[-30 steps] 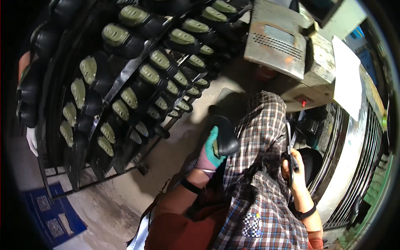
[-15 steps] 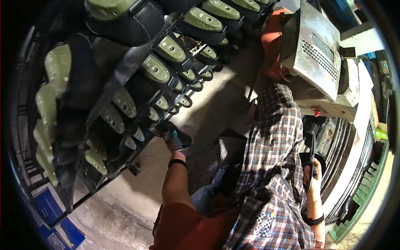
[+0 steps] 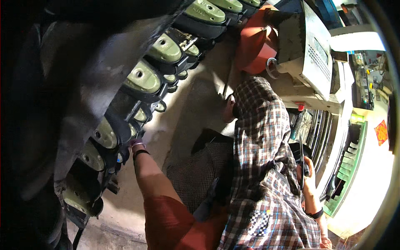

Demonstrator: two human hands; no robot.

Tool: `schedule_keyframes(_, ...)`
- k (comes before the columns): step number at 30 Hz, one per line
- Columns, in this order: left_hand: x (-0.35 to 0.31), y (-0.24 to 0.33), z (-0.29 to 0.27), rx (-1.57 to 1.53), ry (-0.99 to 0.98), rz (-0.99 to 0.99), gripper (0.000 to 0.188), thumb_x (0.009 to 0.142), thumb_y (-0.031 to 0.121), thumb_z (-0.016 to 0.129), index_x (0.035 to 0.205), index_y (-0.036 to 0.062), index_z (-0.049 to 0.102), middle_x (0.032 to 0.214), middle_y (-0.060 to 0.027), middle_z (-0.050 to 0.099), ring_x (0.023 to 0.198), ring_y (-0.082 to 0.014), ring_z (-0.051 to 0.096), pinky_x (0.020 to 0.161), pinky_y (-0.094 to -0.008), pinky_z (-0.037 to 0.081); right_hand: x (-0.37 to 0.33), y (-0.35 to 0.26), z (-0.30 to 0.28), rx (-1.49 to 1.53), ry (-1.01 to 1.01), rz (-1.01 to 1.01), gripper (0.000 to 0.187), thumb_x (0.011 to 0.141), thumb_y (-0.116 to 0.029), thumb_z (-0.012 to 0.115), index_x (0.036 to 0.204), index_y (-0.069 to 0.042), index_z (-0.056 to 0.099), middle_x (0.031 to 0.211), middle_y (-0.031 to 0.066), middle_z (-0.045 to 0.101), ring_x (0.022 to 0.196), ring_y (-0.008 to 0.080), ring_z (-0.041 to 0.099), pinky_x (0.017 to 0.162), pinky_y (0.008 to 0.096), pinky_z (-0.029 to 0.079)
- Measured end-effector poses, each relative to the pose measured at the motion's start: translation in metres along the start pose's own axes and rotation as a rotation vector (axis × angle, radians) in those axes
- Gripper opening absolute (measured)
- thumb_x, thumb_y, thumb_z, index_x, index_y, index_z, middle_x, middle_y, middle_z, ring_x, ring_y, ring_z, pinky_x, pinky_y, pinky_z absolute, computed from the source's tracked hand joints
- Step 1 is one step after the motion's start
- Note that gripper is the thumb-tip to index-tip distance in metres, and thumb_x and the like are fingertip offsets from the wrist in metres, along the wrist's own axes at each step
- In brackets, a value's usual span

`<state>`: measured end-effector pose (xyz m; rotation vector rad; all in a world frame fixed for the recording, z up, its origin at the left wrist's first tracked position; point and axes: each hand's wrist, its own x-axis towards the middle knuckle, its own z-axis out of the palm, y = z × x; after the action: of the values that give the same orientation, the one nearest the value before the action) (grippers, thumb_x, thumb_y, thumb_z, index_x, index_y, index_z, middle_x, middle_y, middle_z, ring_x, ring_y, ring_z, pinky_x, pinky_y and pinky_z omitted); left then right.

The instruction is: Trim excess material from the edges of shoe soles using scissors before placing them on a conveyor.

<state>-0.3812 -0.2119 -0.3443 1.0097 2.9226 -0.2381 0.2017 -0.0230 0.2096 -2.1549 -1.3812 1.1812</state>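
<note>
My left hand [image 3: 137, 143] is at the edge of the rack on the left, against the black shoe uppers. Its fingers are in shadow and mostly hidden, so their grip cannot be made out. Black uppers stretched over olive-green shoe lasts [image 3: 142, 77] fill the rack in tiers. Low on the right, my right hand [image 3: 309, 170] is closed around a thin, upright dark tool [image 3: 302, 160] with a black handle; its exact kind is unclear. Plaid cloth [image 3: 262, 137] covers my front between the two arms.
A metal machine [image 3: 314, 54] with a perforated panel and a red button stands at the upper right, beside an orange-red container [image 3: 254, 46]. A dark sheet of the rack [image 3: 96, 83] looms close at upper left. Dark mesh material [image 3: 200, 175] lies low by the concrete floor [image 3: 125, 216].
The rack appears nearer and covers more of the left side. My left hand has moved left and slightly up, in among the uppers. My right hand keeps its hold on the dark tool.
</note>
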Motion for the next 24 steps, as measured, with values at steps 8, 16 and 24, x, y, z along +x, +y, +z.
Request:
schedule_keyframes(8,-0.065,0.035,-0.046,-0.689,-0.218,-0.156,0.052,0.082,0.006,0.061,0.131,-0.0018,0.046,0.125,-0.0237,0.057,0.116,-0.0304,0.054,0.099,-0.0390,0.042,0.000,-0.010,-0.007,0.098,-0.114,-0.117,0.048,0.078,-0.001,0.069,0.123,-0.004,0.051,0.100,0.0020,0.053,0.090,0.0096,0.049,0.085,0.0223,0.040)
schedule_keyframes(16,-0.122,0.205,-0.218,-1.388,-0.889,0.130,0.038,0.086,0.012,0.065,0.124,0.0067,0.058,0.076,0.0011,0.060,0.063,-0.0081,0.052,0.057,-0.0260,0.045,-0.040,0.038,-0.103,-0.204,0.383,-0.248,0.048,0.075,-0.005,0.073,0.120,-0.004,0.054,0.105,0.0073,0.057,0.097,0.0165,0.054,0.089,0.0285,0.042)
schedule_keyframes(24,-0.165,0.372,-0.546,-1.204,-0.650,1.159,0.041,0.089,0.001,0.057,0.130,0.0016,0.053,0.107,-0.0092,0.066,0.095,-0.0128,0.062,0.084,-0.0262,0.049,-0.110,0.158,-0.185,-0.341,0.911,0.025,0.045,0.076,-0.014,0.070,0.119,-0.008,0.058,0.111,0.0167,0.063,0.105,0.0320,0.061,0.092,0.0362,0.047)
